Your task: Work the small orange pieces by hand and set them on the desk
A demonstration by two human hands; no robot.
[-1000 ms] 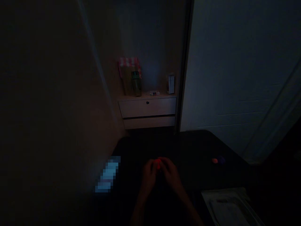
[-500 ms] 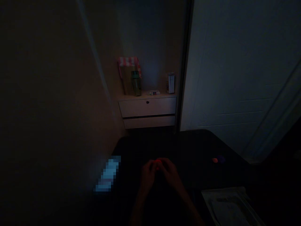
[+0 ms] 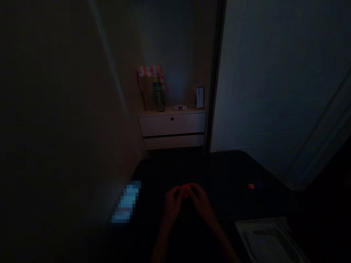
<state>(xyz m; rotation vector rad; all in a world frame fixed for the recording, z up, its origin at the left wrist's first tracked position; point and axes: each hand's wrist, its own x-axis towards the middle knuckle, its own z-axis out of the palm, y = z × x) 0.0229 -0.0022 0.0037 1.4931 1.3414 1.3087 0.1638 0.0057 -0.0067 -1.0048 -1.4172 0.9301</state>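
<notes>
In the dim head view, a small glowing red object (image 3: 185,190) shows between my fingertips; its kind is too dark and small to make out. My left hand (image 3: 173,200) pinches it from the left. From the other side my right hand (image 3: 199,199) closes its fingers on it as well. Both hands are over the dark table (image 3: 225,164), and the fingers hide part of the object. A small orange-pink piece (image 3: 251,186) lies to the right on the table, beside a dark purple round item (image 3: 258,185).
At the left edge glows a blurred-out screen (image 3: 126,202). Papers in a clear sleeve (image 3: 268,241) lie at the lower right. Beyond the table is a drawer unit (image 3: 174,126) bearing a green bottle (image 3: 159,100), a checked cloth (image 3: 149,71) and a small box (image 3: 199,96).
My hands have barely moved, and both still hold the red object. Slightly more of its red glow shows between the fingers. The whole scene looks a little darker.
</notes>
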